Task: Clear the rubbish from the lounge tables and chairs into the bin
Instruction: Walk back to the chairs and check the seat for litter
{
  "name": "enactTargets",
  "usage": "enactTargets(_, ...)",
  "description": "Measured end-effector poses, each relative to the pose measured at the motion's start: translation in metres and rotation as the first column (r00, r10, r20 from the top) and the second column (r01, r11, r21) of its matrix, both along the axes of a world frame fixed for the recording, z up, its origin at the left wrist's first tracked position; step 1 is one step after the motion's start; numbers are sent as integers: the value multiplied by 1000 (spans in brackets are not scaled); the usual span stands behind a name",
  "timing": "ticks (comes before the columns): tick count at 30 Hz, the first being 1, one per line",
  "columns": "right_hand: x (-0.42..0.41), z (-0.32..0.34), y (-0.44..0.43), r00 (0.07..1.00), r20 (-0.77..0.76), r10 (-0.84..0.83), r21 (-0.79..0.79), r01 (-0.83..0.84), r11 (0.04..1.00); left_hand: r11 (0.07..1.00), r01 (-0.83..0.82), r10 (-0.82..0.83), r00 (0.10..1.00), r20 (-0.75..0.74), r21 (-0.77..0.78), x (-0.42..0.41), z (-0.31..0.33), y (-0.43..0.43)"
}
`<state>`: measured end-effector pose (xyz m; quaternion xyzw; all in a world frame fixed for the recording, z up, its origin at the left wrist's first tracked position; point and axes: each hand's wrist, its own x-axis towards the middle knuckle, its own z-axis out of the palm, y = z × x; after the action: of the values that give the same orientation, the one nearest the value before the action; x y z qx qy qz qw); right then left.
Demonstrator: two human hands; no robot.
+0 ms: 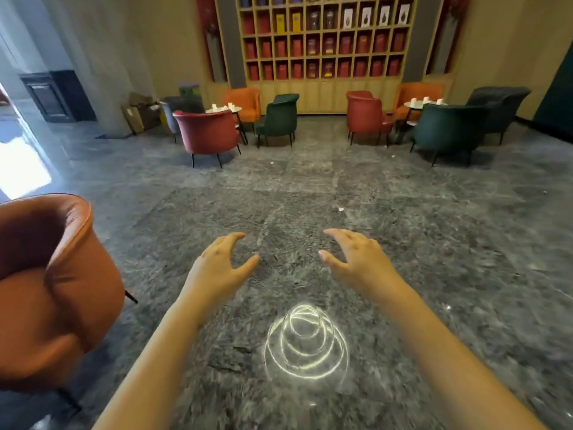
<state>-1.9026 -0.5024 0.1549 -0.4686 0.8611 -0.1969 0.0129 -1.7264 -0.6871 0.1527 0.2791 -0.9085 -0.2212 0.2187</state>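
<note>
Both arms reached forward over the grey floor [449, 249], with the left hand [221, 259] and the right hand [356, 256] side by side and apart. Their fingers [235, 237] were spread and loosely bent, released and grasping nothing. The hands were probably free because nothing lay within reach.

The rubbish sat far off. Small white pieces [217, 107] stood on the far left worktop [237, 109], which was ringed by a red chair [207, 131] and others. They were too small to name. White cups [426, 100] stood on the far right worktop [414, 104] among its own chairs. A white scrap [340, 208] lay on the floor a little beyond the right hand.

At near left, an orange chair [52, 283] stood just beside the left arm, its seat blurred. No bin could be made out. Cardboard boxes [139, 113] leaned by the far left wall, and whether one of them served as the bin could not be told.

The clearing of these far tables looked barely begun. The next move likely called for crossing the floor to a worktop, and the scrap could be gathered on the way.
</note>
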Motion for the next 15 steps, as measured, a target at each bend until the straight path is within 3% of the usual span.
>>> enactTargets(6, -118, -8, -152, 991, 113, 73, 52, -80, 995, 989, -109, 103, 993, 60, 101, -96, -19, -136)
enactTargets(15, -305, -80, -384, 972, 219, 84, 204, -130, 970, 950, -213, 180, 971, 157, 230, -266, -93, -371)
